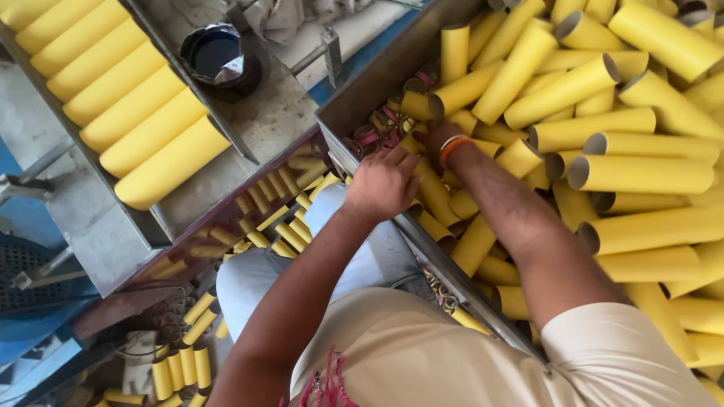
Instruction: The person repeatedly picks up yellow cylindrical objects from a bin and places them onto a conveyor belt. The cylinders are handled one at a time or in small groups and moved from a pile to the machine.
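Yellow tubes (pixel 641 173) in metal bin (pixel 362 90)

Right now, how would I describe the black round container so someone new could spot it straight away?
Start at the sloped metal tray holding the neat row of long yellow cardboard tubes at upper left. Just right of that row's top end sits the black round container, the only dark, bowl-shaped thing among yellow cylinders.
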